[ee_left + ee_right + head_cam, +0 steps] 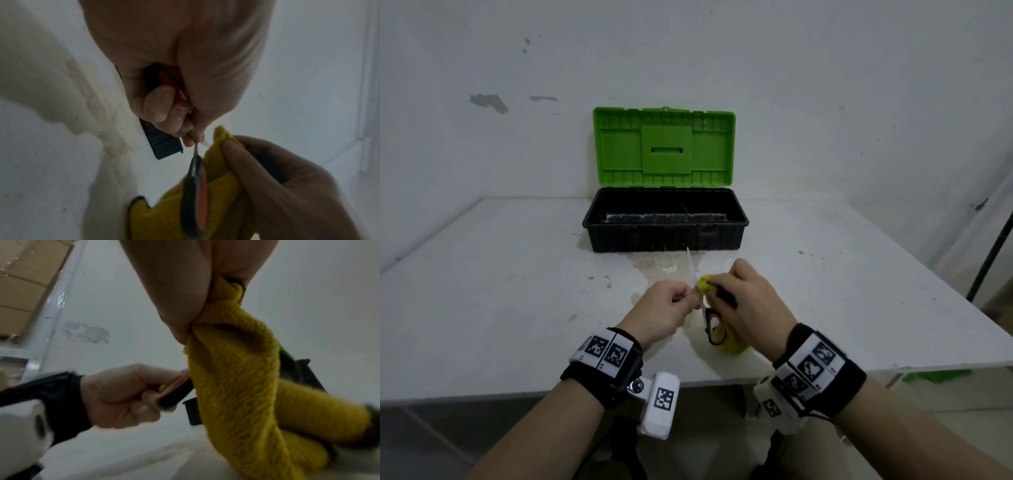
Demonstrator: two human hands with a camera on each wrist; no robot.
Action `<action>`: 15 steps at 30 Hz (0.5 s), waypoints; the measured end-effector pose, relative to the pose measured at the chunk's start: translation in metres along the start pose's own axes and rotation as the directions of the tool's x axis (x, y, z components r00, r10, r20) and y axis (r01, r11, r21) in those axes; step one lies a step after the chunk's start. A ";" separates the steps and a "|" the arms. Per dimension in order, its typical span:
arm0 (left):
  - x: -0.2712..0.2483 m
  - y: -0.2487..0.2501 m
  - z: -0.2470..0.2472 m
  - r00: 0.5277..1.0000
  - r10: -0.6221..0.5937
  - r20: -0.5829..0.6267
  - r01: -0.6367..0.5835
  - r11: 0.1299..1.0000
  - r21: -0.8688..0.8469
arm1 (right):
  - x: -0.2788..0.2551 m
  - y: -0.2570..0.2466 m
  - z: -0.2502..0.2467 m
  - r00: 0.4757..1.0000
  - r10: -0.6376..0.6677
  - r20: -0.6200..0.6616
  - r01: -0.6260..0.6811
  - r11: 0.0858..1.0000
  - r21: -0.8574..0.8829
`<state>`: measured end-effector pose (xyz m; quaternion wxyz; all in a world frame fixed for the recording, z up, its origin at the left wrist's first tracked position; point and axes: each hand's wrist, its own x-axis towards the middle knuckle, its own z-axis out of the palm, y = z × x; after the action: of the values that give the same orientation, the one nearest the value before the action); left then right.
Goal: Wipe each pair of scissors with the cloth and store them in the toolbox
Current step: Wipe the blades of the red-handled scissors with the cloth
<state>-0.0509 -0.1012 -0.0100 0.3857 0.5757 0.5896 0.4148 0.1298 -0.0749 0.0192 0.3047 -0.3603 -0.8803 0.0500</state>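
Note:
Black-and-red scissors (713,327) are held over the table in front of the toolbox, spread apart, with one pale blade (690,267) pointing up toward the box. My left hand (683,299) grips one handle (164,81) inside its fist; the other handle loop (193,194) hangs free. My right hand (719,286) pinches the yellow cloth (705,282) bunched against the scissors near the pivot, and the rest of the cloth (236,386) trails down to the table. The toolbox (599,222), black with a green lid (619,144), stands open behind; its visible inside looks bare.
The white table (500,291) runs to a front edge just below my wrists and a right edge (928,274) beside a dark pole. A stained patch (650,263) lies in front of the toolbox. A white wall stands close behind it.

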 end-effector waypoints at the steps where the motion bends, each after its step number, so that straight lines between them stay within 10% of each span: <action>1: 0.000 0.000 0.001 1.000 0.012 0.000 -0.012 0.999 0.032 | -0.002 -0.002 0.004 1.000 -0.008 0.028 0.008 1.000 -0.005; 15: -0.001 -0.004 0.001 0.998 0.052 -0.033 -0.048 0.990 0.130 | 0.010 0.018 -0.010 0.988 0.108 -0.113 -0.107 0.994 0.017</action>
<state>-0.0509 -0.1018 -0.0139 0.3263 0.6064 0.6076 0.3958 0.1410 -0.0568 0.0269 0.3532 -0.4078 -0.8404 0.0503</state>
